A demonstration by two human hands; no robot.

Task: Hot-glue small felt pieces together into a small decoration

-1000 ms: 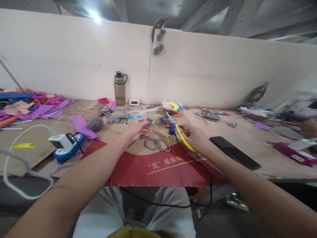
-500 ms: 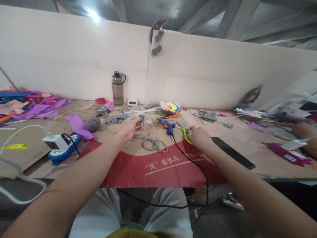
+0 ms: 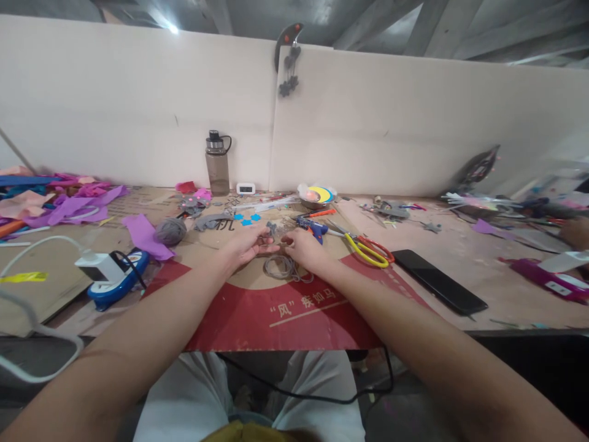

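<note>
My left hand (image 3: 248, 247) is over the cardboard, thumb and forefinger closed on a small grey flower (image 3: 272, 229). Close to it on the right, my right hand (image 3: 304, 247) has its fingertips pinched together; what lies between them is too small to make out. A coil of grey cord (image 3: 278, 267) rests just below both hands. Behind my right hand is a blue glue gun (image 3: 316, 229), partly covered. Scissors with yellow and red handles (image 3: 372, 253) lie to its right. Several blue flower shapes (image 3: 247, 219) sit behind my left hand.
A black phone (image 3: 439, 281) lies at the right, a blue power strip (image 3: 117, 285) at the left. Grey yarn (image 3: 170, 231), a bottle (image 3: 218, 167) and a bowl (image 3: 311, 202) stand farther back. Another person's hand (image 3: 575, 233) shows at the far right.
My right hand has let go of the scissors and moved left beside my left hand. The scissors now lie on the table. The left hand has shifted slightly right with the grey flower.
</note>
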